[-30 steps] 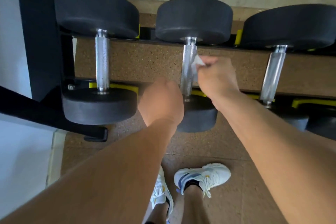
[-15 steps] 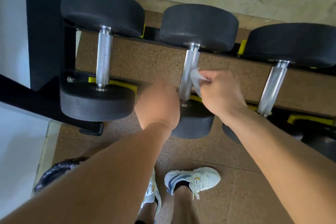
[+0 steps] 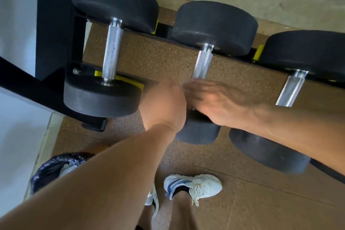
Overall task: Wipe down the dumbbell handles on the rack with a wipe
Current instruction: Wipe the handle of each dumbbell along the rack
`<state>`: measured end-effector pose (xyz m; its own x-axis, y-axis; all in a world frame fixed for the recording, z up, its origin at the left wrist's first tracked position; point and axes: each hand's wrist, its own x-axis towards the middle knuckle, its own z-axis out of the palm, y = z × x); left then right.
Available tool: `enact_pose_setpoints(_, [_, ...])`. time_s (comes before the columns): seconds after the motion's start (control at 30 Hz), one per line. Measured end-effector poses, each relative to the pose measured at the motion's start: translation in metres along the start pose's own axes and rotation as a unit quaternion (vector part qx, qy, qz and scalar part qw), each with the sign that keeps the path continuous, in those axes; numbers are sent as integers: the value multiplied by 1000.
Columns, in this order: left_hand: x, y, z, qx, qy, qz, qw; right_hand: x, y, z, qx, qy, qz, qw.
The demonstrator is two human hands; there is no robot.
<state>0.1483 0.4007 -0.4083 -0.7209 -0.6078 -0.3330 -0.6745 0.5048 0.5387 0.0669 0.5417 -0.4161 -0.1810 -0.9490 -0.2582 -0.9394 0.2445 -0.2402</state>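
Both bare forearms reach up from the lower edge toward the middle of the frame, the left from the lower left, the right from the right side. The left hand (image 3: 164,106) shows its back, knuckles bent, fingers hidden beyond them. The right hand (image 3: 214,102), just beside it, is motion-blurred, so its finger pose cannot be told.

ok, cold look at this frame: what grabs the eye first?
Three black dumbbells on a rack span the top, and both hands meet low on the middle dumbbell's knurled handle: the left hand and the motion-blurred right hand. The wipe is not visible. At lower left stands a bin lined with a black bag, and white sneakers show on the cork-coloured floor below.
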Motion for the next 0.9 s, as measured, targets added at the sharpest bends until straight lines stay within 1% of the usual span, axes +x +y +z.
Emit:
enact_pose_setpoints(0.03, [0,0,0,-1,1,0,1000,0,2,-4,-6,-8,-40,999])
enact_pose_setpoints(0.07, [0,0,0,-1,1,0,1000,3,9,-13,-17,-6,-54,998])
enact_pose_setpoints(0.1, [-1,1,-1,-2,1,3,1000,7,21,-19,-30,2,-44,999])
enact_pose_setpoints(0.17, [-2,2,-1,-7,1,6,1000,13,43,-37,-60,31,22,997])
enact_pose_setpoints(0.2, [-2,2,-1,-10,4,6,1000,13,45,-41,-67,37,40,996])
enact_pose_setpoints(0.23, [-2,1,0,-11,8,6,1000,13,40,-39,-67,32,40,996])
enact_pose_setpoints(0.27, [-2,0,0,-11,10,6,1000,10,29,-32,-64,-1,28,998])
enact_pose_setpoints(0.3, [-2,0,0,-11,9,6,1000,5,17,-21,-57,-18,8,998])
enact_pose_setpoints(0.33, [-2,0,0,-10,8,5,1000,1,8,-13,-45,-40,-27,998])
enact_pose_setpoints(0.37, [-1,0,-1,-10,7,4,1000,2,7,-12,-33,-36,-56,997])
enact_pose_setpoints(0.4, [-2,0,-1,-11,9,6,1000,5,13,-17,-36,-38,-60,997])
enact_pose_setpoints(0.5, [-3,2,-2,-17,15,13,1000,19,42,-36,-50,3,48,998])
enact_pose_setpoints(0.53, [-3,1,-1,-17,17,12,1000,21,43,-38,-63,5,59,996])
enact_pose_setpoints(0.6, [-3,-1,0,-14,15,8,1000,18,29,-29,-79,-14,18,997])
enact_pose_setpoints(0.67, [-2,-1,0,-9,8,8,1000,9,11,-12,-71,-15,-38,997])
enact_pose_setpoints(0.73, [-2,0,-1,-6,6,9,1000,8,18,-9,-45,-7,-66,997])
enact_pose_setpoints(0.77, [-2,1,-1,-7,6,9,1000,11,26,-15,-37,0,-58,998])
enact_pose_setpoints(0.87, [-3,1,-1,-19,10,7,1000,17,43,-33,-74,23,32,996])
enact_pose_setpoints(0.9, [-3,1,-1,-19,10,4,1000,16,40,-33,-79,25,48,995])
